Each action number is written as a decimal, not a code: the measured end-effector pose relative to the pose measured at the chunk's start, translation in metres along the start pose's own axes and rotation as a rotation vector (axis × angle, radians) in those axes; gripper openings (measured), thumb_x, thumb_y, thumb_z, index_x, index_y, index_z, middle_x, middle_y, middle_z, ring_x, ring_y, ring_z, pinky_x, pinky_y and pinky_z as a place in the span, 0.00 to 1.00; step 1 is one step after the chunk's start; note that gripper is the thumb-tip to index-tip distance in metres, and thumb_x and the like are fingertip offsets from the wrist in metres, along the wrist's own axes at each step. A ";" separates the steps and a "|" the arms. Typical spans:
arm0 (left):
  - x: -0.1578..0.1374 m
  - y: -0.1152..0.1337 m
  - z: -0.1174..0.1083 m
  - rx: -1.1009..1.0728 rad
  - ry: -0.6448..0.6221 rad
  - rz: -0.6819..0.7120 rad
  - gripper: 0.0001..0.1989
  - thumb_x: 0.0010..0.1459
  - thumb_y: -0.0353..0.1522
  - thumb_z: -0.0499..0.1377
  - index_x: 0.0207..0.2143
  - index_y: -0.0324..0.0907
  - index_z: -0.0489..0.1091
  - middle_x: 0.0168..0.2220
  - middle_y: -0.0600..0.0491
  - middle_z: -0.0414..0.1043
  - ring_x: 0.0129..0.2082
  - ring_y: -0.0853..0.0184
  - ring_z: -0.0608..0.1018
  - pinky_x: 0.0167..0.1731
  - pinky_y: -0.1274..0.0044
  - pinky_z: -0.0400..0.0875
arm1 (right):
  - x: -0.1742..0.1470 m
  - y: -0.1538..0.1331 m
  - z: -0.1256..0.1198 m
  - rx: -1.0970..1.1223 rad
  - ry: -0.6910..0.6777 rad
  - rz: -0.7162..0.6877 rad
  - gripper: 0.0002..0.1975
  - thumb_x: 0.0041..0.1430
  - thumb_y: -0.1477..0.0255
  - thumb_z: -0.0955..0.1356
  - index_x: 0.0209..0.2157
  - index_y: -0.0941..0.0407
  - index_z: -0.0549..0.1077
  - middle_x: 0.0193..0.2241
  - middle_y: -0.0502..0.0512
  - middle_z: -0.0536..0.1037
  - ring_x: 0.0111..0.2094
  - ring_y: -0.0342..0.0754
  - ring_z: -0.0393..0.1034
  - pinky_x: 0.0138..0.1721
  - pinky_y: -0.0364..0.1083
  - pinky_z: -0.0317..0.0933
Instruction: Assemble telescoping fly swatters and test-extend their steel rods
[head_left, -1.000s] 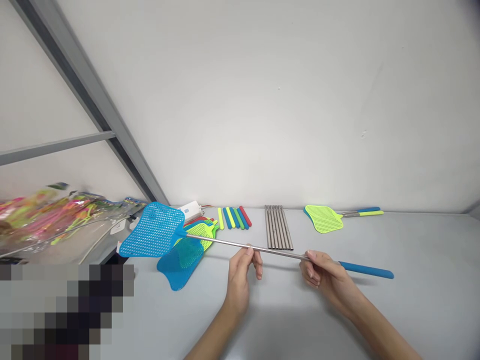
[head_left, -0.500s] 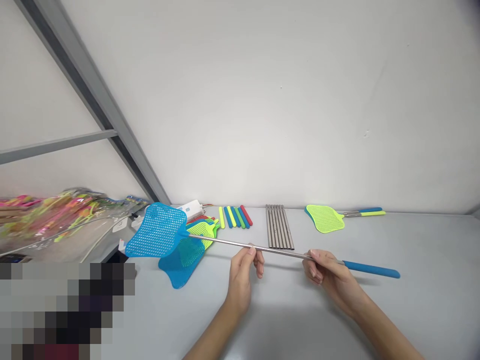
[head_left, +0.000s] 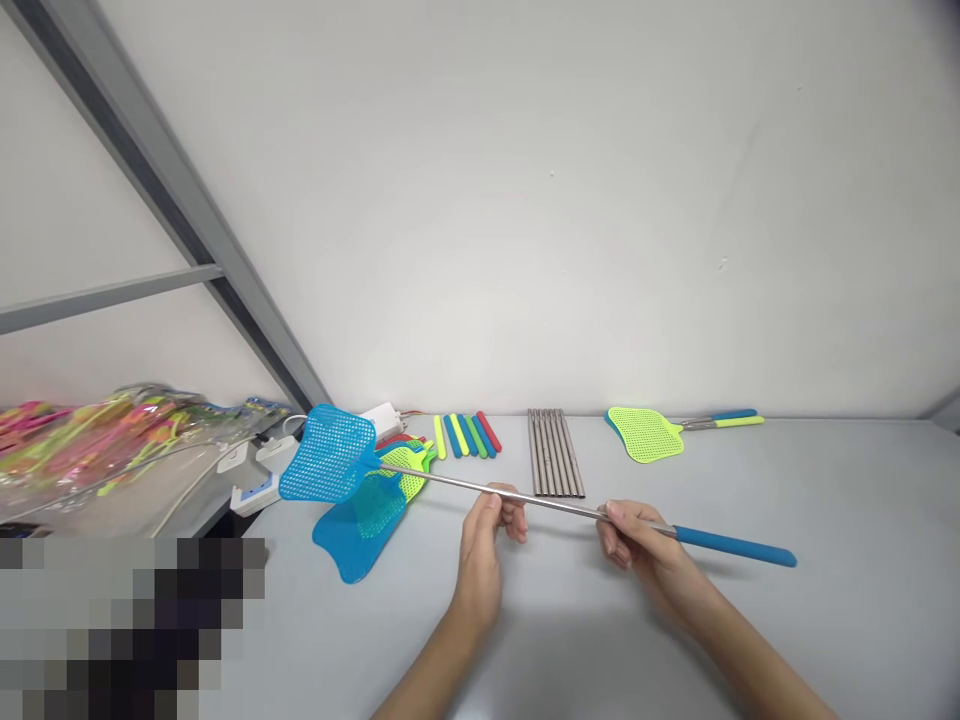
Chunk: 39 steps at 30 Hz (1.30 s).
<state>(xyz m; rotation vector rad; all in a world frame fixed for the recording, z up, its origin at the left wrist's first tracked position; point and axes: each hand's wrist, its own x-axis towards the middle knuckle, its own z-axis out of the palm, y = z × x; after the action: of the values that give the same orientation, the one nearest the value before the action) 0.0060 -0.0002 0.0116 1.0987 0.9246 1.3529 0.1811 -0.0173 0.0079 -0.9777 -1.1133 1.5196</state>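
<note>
The fingers (head_left: 516, 524) of the left hand (head_left: 478, 570) are pinched against the thumb around the thin metal rod (head_left: 442, 481) of a blue fly swatter (head_left: 330, 455), near the rod's middle. The right hand (head_left: 649, 545) grips the same rod between thumb and curled fingers, nearer the blue handle (head_left: 735, 546), which sticks out past it to the right. The swatter is raised over the grey tabletop (head_left: 840, 610), tilted slightly, its mesh head at the left and higher than its handle.

Partly behind that head lies a pile of loose swatter heads (head_left: 360, 535) in blue, yellow-green and red. Farther back on the tabletop are a row of coloured grips (head_left: 469, 436), a set of metal tubes (head_left: 555, 453) side by side and, to the right, a yellow-green swatter (head_left: 646, 436) overlapping a blue-handled one. Plastic-wrapped packets (head_left: 127, 440) lie at far left, near a white power strip (head_left: 255, 495).
</note>
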 end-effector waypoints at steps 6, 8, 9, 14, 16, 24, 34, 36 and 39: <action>0.001 0.005 0.003 0.005 -0.121 -0.130 0.12 0.51 0.37 0.52 0.32 0.38 0.68 0.22 0.55 0.62 0.21 0.72 0.64 0.26 0.79 0.58 | 0.003 0.012 0.008 0.130 0.003 0.040 0.19 0.53 0.63 0.61 0.15 0.59 0.65 0.12 0.46 0.55 0.16 0.39 0.46 0.20 0.43 0.40; 0.000 0.005 0.004 0.012 -0.169 -0.170 0.12 0.51 0.37 0.53 0.33 0.38 0.69 0.22 0.54 0.63 0.21 0.72 0.64 0.25 0.79 0.59 | 0.003 0.013 0.010 0.184 -0.016 0.061 0.19 0.53 0.62 0.61 0.15 0.59 0.64 0.12 0.46 0.54 0.16 0.38 0.46 0.20 0.42 0.40; -0.001 0.006 0.005 0.023 -0.186 -0.181 0.12 0.50 0.37 0.54 0.33 0.38 0.69 0.22 0.54 0.64 0.21 0.72 0.65 0.25 0.79 0.59 | 0.003 0.013 0.011 0.201 -0.029 0.072 0.19 0.53 0.62 0.61 0.15 0.59 0.64 0.12 0.46 0.54 0.16 0.38 0.46 0.20 0.42 0.40; -0.003 0.007 0.008 0.080 -0.243 -0.200 0.11 0.49 0.36 0.56 0.32 0.38 0.70 0.21 0.54 0.66 0.22 0.72 0.67 0.26 0.79 0.61 | -0.001 0.011 0.015 0.196 -0.068 0.113 0.18 0.53 0.62 0.61 0.16 0.59 0.64 0.12 0.46 0.55 0.16 0.38 0.47 0.20 0.42 0.41; -0.003 0.006 0.008 0.091 -0.278 -0.211 0.10 0.48 0.35 0.56 0.31 0.38 0.71 0.21 0.54 0.66 0.22 0.72 0.68 0.27 0.79 0.62 | -0.003 0.010 0.019 0.181 -0.087 0.127 0.18 0.53 0.62 0.61 0.17 0.59 0.65 0.13 0.46 0.56 0.16 0.38 0.48 0.20 0.42 0.41; -0.008 0.007 0.012 0.056 -0.464 -0.260 0.11 0.52 0.35 0.53 0.28 0.36 0.70 0.18 0.52 0.67 0.19 0.71 0.67 0.24 0.78 0.61 | -0.006 0.010 0.029 0.160 -0.170 0.106 0.19 0.55 0.64 0.59 0.17 0.60 0.65 0.19 0.53 0.66 0.19 0.40 0.52 0.21 0.42 0.43; -0.009 0.011 0.013 -0.238 -0.375 -0.489 0.13 0.52 0.29 0.47 0.32 0.35 0.70 0.13 0.54 0.63 0.15 0.73 0.64 0.18 0.81 0.56 | -0.006 0.012 0.027 0.178 -0.155 0.138 0.18 0.55 0.65 0.60 0.14 0.59 0.60 0.15 0.48 0.57 0.18 0.39 0.50 0.22 0.43 0.42; -0.010 0.012 0.012 -0.239 -0.300 -0.473 0.14 0.51 0.28 0.46 0.29 0.33 0.70 0.12 0.54 0.62 0.14 0.74 0.63 0.18 0.81 0.55 | -0.007 0.009 0.031 0.182 -0.135 0.136 0.18 0.54 0.67 0.61 0.14 0.58 0.57 0.14 0.45 0.52 0.18 0.39 0.48 0.22 0.43 0.40; -0.013 0.014 0.011 -0.227 -0.203 -0.404 0.15 0.50 0.27 0.45 0.25 0.32 0.71 0.10 0.54 0.61 0.12 0.73 0.62 0.16 0.80 0.54 | -0.009 0.005 0.036 0.184 -0.153 0.140 0.18 0.54 0.68 0.61 0.14 0.57 0.53 0.14 0.45 0.49 0.18 0.38 0.45 0.21 0.43 0.38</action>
<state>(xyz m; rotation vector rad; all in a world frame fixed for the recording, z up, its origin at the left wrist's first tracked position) 0.0123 -0.0150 0.0261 0.8051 0.7710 0.9672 0.1472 -0.0327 0.0131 -0.8387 -1.0065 1.8017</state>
